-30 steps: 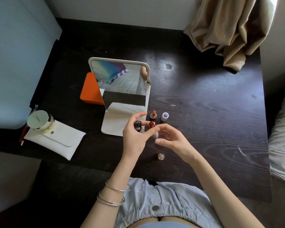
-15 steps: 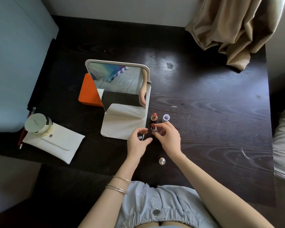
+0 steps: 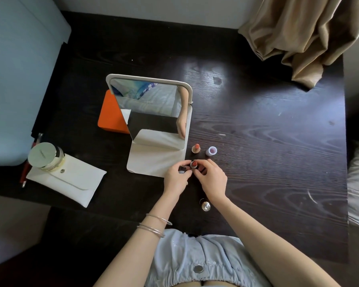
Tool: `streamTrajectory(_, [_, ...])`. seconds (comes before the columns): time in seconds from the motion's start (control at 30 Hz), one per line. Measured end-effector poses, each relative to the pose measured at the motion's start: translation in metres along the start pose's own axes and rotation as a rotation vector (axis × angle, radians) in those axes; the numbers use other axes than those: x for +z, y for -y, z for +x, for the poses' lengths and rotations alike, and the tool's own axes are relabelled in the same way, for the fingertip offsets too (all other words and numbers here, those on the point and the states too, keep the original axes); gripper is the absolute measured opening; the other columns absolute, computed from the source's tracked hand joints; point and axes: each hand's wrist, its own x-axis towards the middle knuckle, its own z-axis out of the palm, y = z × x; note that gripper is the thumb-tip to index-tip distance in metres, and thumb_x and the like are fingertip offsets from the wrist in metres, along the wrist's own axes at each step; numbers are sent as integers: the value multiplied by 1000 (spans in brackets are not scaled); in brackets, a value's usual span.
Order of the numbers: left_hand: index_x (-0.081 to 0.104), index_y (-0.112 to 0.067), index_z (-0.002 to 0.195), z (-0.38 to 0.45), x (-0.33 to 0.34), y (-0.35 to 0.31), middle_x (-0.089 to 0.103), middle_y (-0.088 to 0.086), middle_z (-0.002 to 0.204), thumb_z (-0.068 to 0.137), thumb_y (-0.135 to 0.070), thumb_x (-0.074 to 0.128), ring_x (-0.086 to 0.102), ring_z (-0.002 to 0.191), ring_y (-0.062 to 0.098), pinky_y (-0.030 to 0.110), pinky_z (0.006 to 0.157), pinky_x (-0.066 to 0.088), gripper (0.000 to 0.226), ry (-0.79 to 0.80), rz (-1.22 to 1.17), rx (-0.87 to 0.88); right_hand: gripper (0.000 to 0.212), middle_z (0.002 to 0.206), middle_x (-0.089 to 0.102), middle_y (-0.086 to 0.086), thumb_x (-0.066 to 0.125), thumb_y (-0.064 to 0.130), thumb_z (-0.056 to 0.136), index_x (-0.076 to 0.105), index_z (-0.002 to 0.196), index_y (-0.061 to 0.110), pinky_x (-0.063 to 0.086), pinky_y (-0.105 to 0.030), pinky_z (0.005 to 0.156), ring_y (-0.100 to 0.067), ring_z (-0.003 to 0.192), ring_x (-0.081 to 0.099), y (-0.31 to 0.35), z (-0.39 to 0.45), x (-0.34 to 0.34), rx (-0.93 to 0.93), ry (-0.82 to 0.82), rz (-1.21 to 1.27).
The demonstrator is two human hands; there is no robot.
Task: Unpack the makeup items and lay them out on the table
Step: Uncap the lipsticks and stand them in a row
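Where both hands meet on the tabletop [image 3: 278, 162], an open lipstick [image 3: 193, 164] is pinched upright by the right hand [image 3: 212, 180]. A small dark item is gripped by the left hand [image 3: 175, 179], mostly hidden under its curled fingers [image 3: 182, 165].

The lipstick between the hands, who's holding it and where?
The right hand pinches the open lipstick by its lower tube. The left hand grips a small dark item, probably its cap.

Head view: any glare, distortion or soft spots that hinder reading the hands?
Head view: window glare washes the table behind the mirror; wide-angle bending curves the edges; left hand and right hand are evenly lit, yet the lipstick between them stays small.
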Motion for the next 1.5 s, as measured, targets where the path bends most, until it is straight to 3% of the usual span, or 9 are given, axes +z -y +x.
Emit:
streamTrajectory(0.1, [64,-23,114,2,0,-1,66,-2,101,88,-9,59,51,56,7,19,59,48,30,7,-9,-6,16,80,57,12,63,36,85,67,100,34,28,-10,55,-2,68,46,2,1,0,12,-15,2])
streamTrajectory(0.23, [64,-21,114,2,-1,-2,67,1,105,87,-5,58,51,56,8,10,49,43,32,18,-16,-7,18,82,59,12,62,36,86,66,103,34,32,-12,56,0,69,46,1,1,1,18,-8,-26])
streamTrajectory(0.4, [52,-17,125,-7,-8,-5,59,-1,109,85,0,57,52,67,6,9,51,44,44,74,14,-55,40,86,62,13,67,32,83,54,121,30,46,-25,71,-3,73,54,-2,-1,-10,17,132,39])
streamTrajectory(0.53, [47,-14,125,-27,-23,-10,63,4,108,87,-5,53,50,61,8,19,60,41,39,140,-97,-126,6,77,62,11,63,28,88,60,92,27,53,-33,73,-9,71,61,-18,-11,-27,13,191,146])
streamTrajectory(0.73, [47,-11,129,-68,-43,-27,69,7,110,90,8,39,64,79,12,25,71,51,44,394,-355,-73,12,75,64,12,68,16,85,65,83,28,47,-16,66,-6,69,61,-14,-30,-66,-151,255,236])
streamTrajectory(0.93, [36,-21,139,-82,-52,-42,66,12,120,90,7,50,66,105,23,30,87,54,57,554,-416,4,9,78,61,11,68,10,82,66,86,18,41,-11,66,-6,71,55,0,-42,-84,-358,87,305])
streamTrajectory(1.17, [36,-25,140,-85,-49,-49,65,8,123,88,10,52,63,112,21,37,101,45,65,607,-364,79,35,99,48,6,69,2,77,57,105,18,45,-14,67,2,80,51,4,-51,-91,-548,-155,280])
streamTrajectory(1.33, [33,-24,143,-83,-37,-49,70,5,112,90,-10,57,69,96,23,38,87,55,59,547,-379,-27,40,109,42,4,69,10,79,57,112,26,46,-21,68,-8,87,49,-3,-53,-95,-669,-183,55])
streamTrajectory(1.5, [32,-17,145,-78,-26,-53,70,-4,103,94,-16,56,71,85,11,23,72,56,57,547,-214,-29,19,107,47,4,60,23,87,68,104,18,38,-13,72,-8,80,48,-10,-46,-97,-755,-108,-44])
